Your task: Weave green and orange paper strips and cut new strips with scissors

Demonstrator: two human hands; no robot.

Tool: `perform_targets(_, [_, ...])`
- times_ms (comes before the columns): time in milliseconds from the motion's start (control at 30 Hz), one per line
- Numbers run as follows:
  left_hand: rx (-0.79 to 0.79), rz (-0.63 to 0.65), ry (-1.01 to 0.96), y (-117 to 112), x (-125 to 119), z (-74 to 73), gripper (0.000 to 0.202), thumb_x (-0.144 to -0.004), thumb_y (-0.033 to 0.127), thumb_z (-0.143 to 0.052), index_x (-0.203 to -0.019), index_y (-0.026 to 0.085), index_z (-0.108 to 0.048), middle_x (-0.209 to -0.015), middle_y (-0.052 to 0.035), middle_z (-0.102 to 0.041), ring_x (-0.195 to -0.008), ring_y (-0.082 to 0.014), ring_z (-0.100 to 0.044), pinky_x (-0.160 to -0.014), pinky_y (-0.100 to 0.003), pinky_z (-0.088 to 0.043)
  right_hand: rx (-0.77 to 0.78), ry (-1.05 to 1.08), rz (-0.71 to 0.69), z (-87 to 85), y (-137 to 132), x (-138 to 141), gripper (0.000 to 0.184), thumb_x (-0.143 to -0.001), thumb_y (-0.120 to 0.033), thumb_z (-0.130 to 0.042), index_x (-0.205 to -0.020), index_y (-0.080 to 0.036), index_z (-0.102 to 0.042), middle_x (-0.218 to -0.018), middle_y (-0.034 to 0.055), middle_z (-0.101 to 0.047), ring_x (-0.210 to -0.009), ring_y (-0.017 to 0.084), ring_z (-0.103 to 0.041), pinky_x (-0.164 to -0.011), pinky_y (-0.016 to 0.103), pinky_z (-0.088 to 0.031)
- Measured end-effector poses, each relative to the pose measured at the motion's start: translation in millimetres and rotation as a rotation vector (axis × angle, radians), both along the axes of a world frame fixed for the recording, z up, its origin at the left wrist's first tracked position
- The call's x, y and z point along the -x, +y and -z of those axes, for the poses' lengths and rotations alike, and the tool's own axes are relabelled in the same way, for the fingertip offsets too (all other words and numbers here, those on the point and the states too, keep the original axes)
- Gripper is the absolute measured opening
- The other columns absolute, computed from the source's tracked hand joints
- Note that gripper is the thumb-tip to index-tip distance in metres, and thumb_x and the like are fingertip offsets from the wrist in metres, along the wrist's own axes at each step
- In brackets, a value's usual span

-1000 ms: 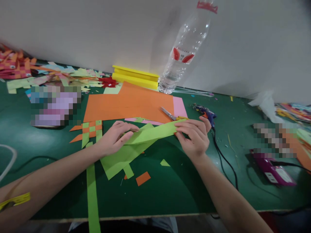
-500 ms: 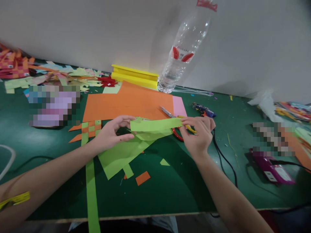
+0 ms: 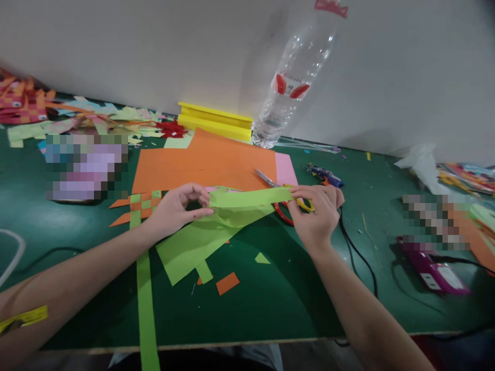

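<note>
A light green paper strip (image 3: 251,197) is stretched level between my two hands. My left hand (image 3: 183,206) has its thumb and fingertips closed at the left end of the strip. My right hand (image 3: 317,211) pinches the other end. Beneath the strip lies a green paper sheet (image 3: 185,255), partly covered. Scissors (image 3: 284,220) with red and yellow handles rest beside my right hand, partly hidden by it. A woven orange and green paper piece (image 3: 141,206) sits left of my left hand, and a long green strip (image 3: 147,304) runs from it past the table's front edge.
Orange paper (image 3: 170,167) lies behind my hands, with a yellow folded piece (image 3: 216,123) and a plastic bottle (image 3: 290,87) near the wall. A glue gun (image 3: 327,175) and a purple power strip (image 3: 433,268) are at right. Paper scraps (image 3: 228,283) lie in front.
My left thumb and fingers have drawn together at the strip's left end. The strip and my right hand have shifted slightly right.
</note>
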State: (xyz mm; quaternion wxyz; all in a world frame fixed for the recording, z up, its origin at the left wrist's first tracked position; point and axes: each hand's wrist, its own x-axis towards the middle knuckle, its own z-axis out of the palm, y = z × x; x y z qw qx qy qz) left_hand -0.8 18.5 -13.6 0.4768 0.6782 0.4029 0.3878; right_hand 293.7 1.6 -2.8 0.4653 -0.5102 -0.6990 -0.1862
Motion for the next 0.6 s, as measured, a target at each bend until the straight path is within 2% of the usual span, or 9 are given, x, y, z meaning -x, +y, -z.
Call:
perform_targets(167, [0.0,0.0,0.001,0.0,0.4,2.1,0.021,-0.072,0.029,-0.07,-0.082,0.018,-0.055,-0.081,-0.002,-0.063,-0.076,-0.014,-0.062,-0.072,-0.028,-0.052,0.006,0.012,-0.003,0.7,0.1,-0.7,0.017,-0.068,-0.008,-0.066,-0.072,-0.023,-0.058,-0.078,-0.002,-0.07,-0.078,0.019,-0.059,-0.078,0.041,-0.046])
perform_targets(367, [0.02,-0.024,0.01,0.9,0.7,5.8,0.021,-0.072,0.03,-0.07,-0.083,0.019,-0.056,-0.079,0.0,-0.064,-0.071,-0.012,-0.062,-0.072,-0.027,-0.052,0.013,0.013,0.0,2.2,0.5,-1.7,0.016,-0.069,-0.009,-0.065,-0.072,-0.023,-0.058,-0.078,-0.0025,-0.069,-0.078,0.018,-0.06,-0.079,0.041,-0.045])
perform_targets(600, [0.03,-0.017,-0.007,-0.2,-0.1,4.5,0.017,-0.073,0.031,-0.07,-0.076,0.021,-0.056,-0.08,-0.0022,-0.067,-0.083,-0.0179,-0.065,-0.075,-0.031,-0.052,0.026,0.019,-0.001,1.1,-0.2,-1.5,0.015,-0.069,-0.009,-0.065,-0.071,-0.022,-0.059,-0.078,-0.0015,-0.069,-0.079,0.019,-0.06,-0.08,0.042,-0.045])
